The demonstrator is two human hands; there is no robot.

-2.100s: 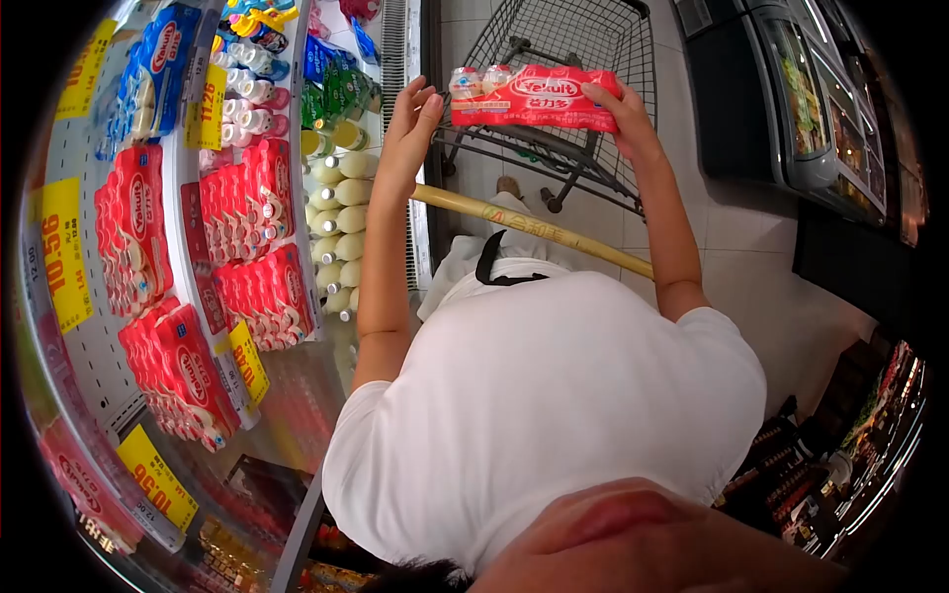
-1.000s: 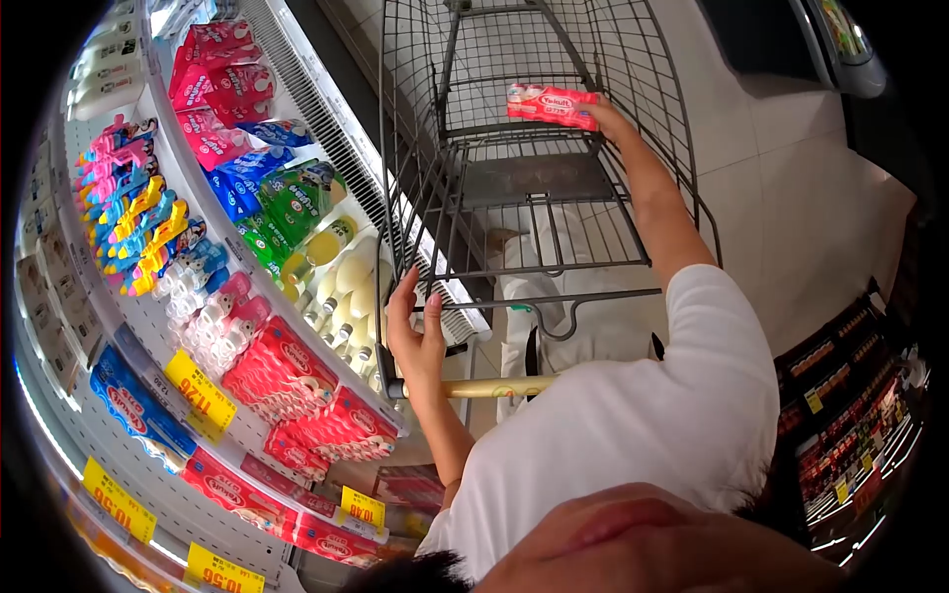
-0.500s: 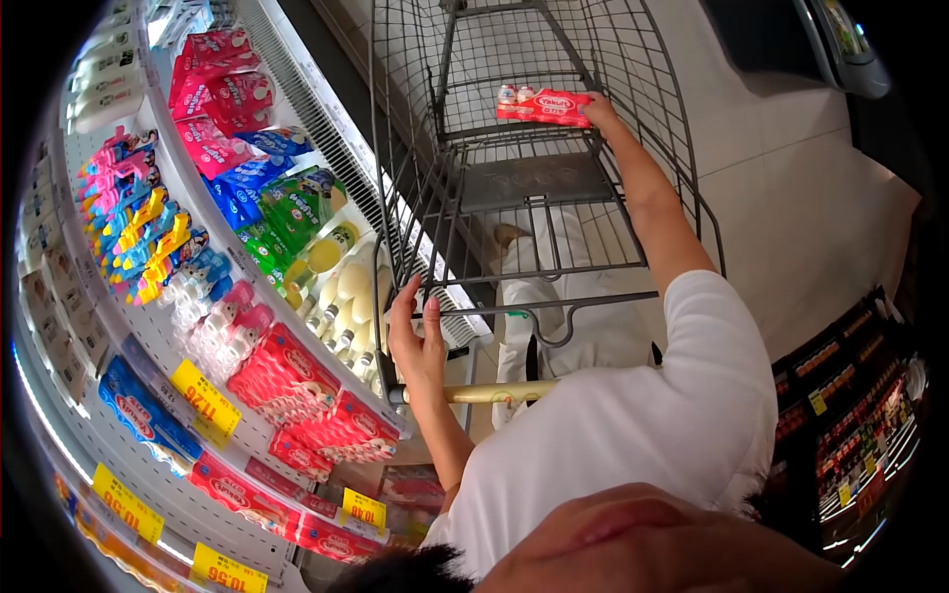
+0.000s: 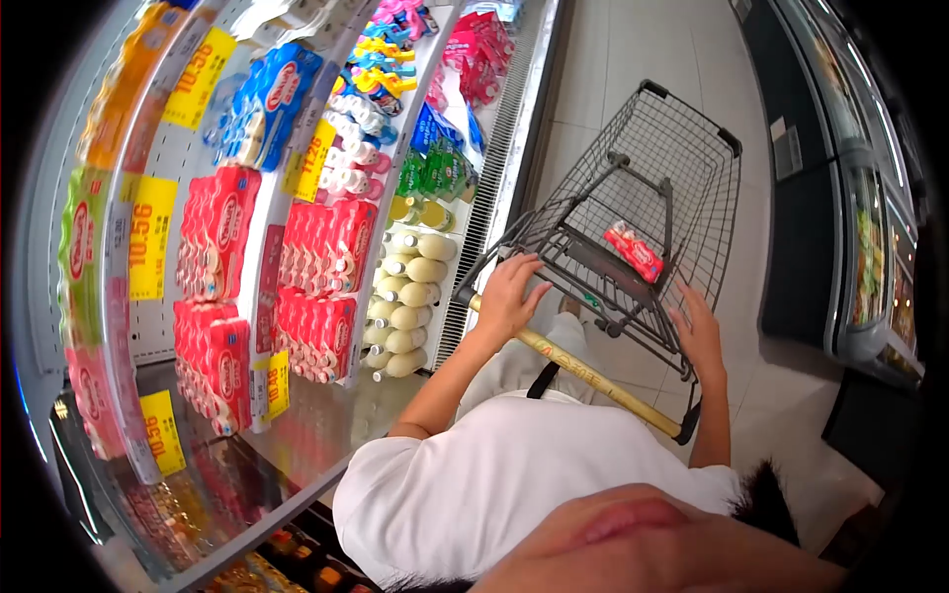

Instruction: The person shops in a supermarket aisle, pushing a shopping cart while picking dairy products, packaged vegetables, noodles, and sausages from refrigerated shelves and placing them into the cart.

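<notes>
My left hand (image 4: 507,299) is over the left end of the shopping cart's (image 4: 583,158) yellow handle (image 4: 593,381). Its fingers stretch forward and the thumb stands apart; whether the palm rests on the bar is hidden. At the cart's right side, my right hand (image 4: 700,334) has its fingers spread beside the wire rim, with nothing in it. A red pack of Yakult bottles (image 4: 635,251) lies tilted in the cart, just forward of the grey seat panel.
To the left, a chilled shelf holds red Yakult packs (image 4: 219,232), a blue pack (image 4: 272,107), pale rounded bottles (image 4: 405,306) and yellow price tags (image 4: 153,237). A dark freezer case (image 4: 806,178) stands to the right. Tiled floor (image 4: 633,40) stretches ahead.
My right hand has let go of the red Yakult pack and drawn back to the cart's near right side. The view has turned toward the shelf, and the cart now points right.
</notes>
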